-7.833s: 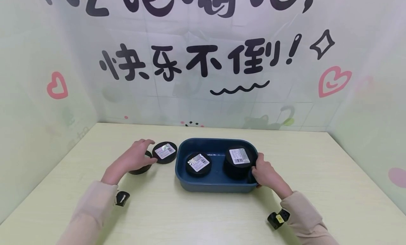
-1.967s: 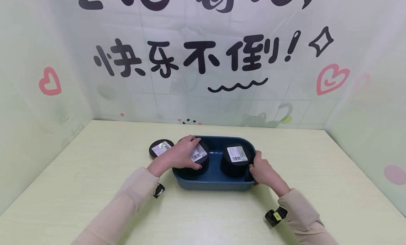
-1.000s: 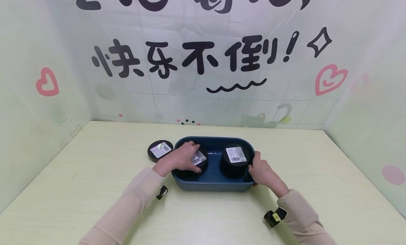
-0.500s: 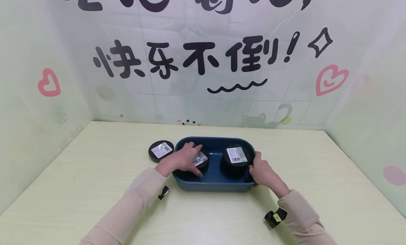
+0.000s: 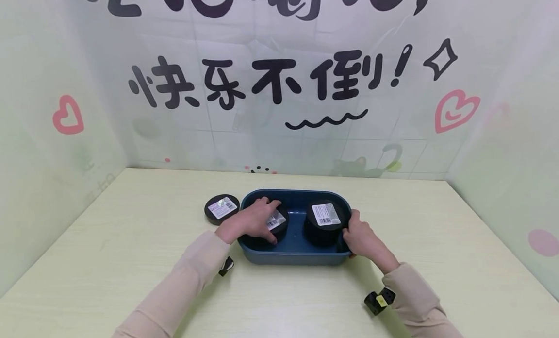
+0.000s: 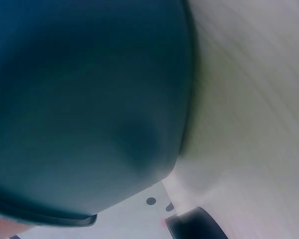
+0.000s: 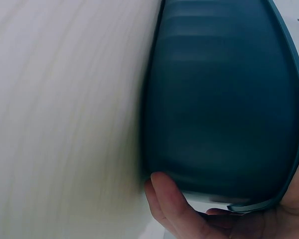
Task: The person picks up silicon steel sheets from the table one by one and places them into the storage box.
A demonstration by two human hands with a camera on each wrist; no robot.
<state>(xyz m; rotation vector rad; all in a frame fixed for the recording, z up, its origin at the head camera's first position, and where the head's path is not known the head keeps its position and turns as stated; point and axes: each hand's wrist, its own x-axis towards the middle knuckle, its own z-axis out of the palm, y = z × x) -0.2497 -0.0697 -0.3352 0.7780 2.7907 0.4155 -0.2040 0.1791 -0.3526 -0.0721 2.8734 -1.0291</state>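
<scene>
A dark blue oval tub (image 5: pixel 292 258) stands on the table. My left hand (image 5: pixel 251 220) reaches into its left end, fingers and thumb spread round the sides of a black round disc (image 5: pixel 281 224) with a silver-white label; the hand covers the disc's left part. My right hand (image 5: pixel 363 237) grips the tub's right end, thumb at the rim; in the right wrist view its fingers (image 7: pixel 172 199) press the outer wall from below. Inside the tub's right end sits a taller black stack (image 5: pixel 320 233), a labelled disc on top. The left wrist view shows mostly the tub's wall (image 6: pixel 89 124).
Another black labelled disc (image 5: pixel 211 212) lies on the pale wooden table (image 5: pixel 279 299), just left of the tub. A printed backdrop (image 5: pixel 279 148) closes the table's back and sides. A black wrist camera (image 5: pixel 379 300) hangs at the right cuff.
My left hand first held a disc on the table at left, then brought it over the tub's left end and lowered it there. In the last half second little moves. My right hand stays.
</scene>
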